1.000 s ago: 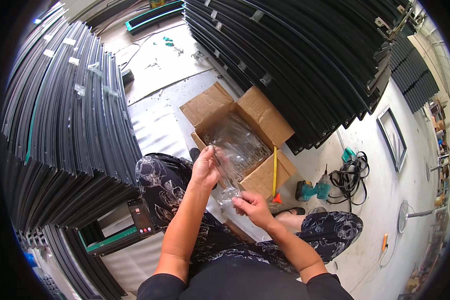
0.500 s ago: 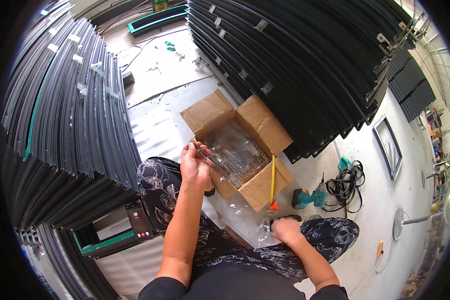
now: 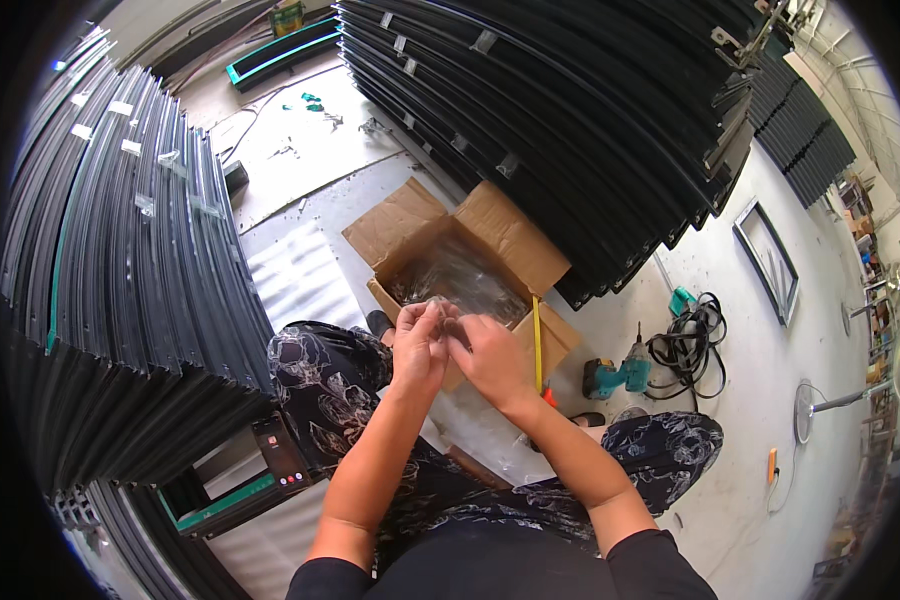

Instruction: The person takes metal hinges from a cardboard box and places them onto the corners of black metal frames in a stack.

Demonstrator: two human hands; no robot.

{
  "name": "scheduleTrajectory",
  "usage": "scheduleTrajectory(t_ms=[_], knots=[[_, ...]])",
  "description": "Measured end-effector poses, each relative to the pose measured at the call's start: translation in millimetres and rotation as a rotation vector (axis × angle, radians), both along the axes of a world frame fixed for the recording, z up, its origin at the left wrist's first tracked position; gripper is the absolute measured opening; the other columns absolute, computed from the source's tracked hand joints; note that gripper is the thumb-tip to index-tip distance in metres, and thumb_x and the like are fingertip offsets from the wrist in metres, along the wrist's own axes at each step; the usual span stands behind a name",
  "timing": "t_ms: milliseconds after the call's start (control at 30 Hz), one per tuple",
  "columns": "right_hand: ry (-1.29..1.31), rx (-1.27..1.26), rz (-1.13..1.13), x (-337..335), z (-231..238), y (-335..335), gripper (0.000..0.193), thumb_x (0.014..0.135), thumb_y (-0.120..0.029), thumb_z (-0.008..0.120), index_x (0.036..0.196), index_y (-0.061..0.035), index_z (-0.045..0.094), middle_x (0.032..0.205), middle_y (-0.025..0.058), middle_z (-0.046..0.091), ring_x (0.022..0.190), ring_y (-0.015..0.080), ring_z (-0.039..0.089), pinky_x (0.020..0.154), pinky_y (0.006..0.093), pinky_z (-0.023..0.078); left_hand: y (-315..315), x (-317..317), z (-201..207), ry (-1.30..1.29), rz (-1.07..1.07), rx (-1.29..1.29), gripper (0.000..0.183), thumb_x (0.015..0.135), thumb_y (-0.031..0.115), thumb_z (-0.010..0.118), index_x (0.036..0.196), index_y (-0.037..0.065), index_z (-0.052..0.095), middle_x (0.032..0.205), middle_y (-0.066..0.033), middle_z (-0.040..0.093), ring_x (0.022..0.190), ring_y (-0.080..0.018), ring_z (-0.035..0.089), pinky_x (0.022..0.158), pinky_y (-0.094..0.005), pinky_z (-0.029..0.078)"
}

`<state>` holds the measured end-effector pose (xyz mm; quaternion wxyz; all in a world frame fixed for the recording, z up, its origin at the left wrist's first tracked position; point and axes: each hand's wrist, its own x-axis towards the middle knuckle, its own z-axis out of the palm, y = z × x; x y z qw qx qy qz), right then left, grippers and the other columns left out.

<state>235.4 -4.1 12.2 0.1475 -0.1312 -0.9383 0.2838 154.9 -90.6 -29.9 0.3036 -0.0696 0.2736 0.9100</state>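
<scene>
My left hand [image 3: 420, 342] and my right hand [image 3: 488, 358] meet over the near edge of an open cardboard box [image 3: 510, 235]. The fingertips of both are pinched together at one spot. Whatever lies between them is small and mostly covered by the fingers, so I cannot make it out. Inside the box, clear plastic wrapping [image 3: 455, 275] covers greyish contents. A yellow measuring tape [image 3: 537, 345] stretches along the box's right side, and its orange-red end shows beside my right forearm.
Tall stacks of dark frames stand at left [image 3: 130, 230] and upper right [image 3: 570, 110]. A teal cordless drill [image 3: 618, 376] and a coiled black cable [image 3: 692, 350] lie right of the box. Farther right are a single frame [image 3: 767, 262] and a fan [image 3: 804, 412].
My right hand has come up from beside my right knee to join the left over the box. My left hand has shifted slightly right. The view has moved a little.
</scene>
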Motion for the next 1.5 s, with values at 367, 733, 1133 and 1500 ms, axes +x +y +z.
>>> scheduleTrajectory(t_ms=[367, 733, 1133, 1500], knots=[[0.134, -0.843, -0.221, -1.1, -47.1, 30.4, 0.021, 0.087, -0.024, 0.055, 0.089, -0.0046, 0.064, 0.069, 0.0071, 0.06, 0.063, 0.019, 0.057, 0.058, 0.0294, 0.045, -2.4, 8.6, 20.9, 0.424, -0.069, -0.406, 0.02, 0.083, 0.006, 0.062, 0.101, 0.001, 0.055, 0.088, -0.0003, 0.057, 0.083, -0.0084, 0.054, 0.073, -0.0216, 0.044], [-0.049, -1.304, 0.049, -1.0, -30.2, 24.4, 0.027, 0.091, -0.029, 0.055, 0.101, -0.0046, 0.06, 0.087, -0.0032, 0.057, 0.08, 0.0049, 0.049, 0.072, 0.0207, 0.04, -8.5, 3.1, 24.6, 0.453, -0.136, -0.425, 0.018, 0.084, 0.006, 0.061, 0.099, 0.003, 0.053, 0.087, 0.0016, 0.056, 0.081, -0.0066, 0.052, 0.073, -0.0203, 0.041], [0.608, -1.376, -0.37, -3.3, -20.6, 18.2, 0.024, 0.092, -0.029, 0.054, 0.083, -0.0079, 0.059, 0.074, -0.0041, 0.055, 0.062, 0.0034, 0.045, 0.056, 0.0171, 0.034, -4.5, -8.7, -2.9, 0.334, 0.111, -0.383, 0.009, 0.086, 0.003, 0.057, 0.094, 0.002, 0.052, 0.079, -0.0026, 0.055, 0.068, -0.0112, 0.054, 0.062, -0.0231, 0.044], [1.048, -1.576, -0.438, 5.4, 8.0, 54.9, 0.023, 0.094, -0.026, 0.048, 0.08, -0.0074, 0.052, 0.07, 0.0021, 0.051, 0.058, 0.0118, 0.044, 0.058, 0.0266, 0.041, 13.5, 9.2, 49.5, 0.404, 0.132, -0.334, 0.014, 0.09, 0.013, 0.055, 0.098, 0.003, 0.049, 0.092, -0.0066, 0.056, 0.075, -0.0132, 0.054, 0.065, -0.0232, 0.044]])
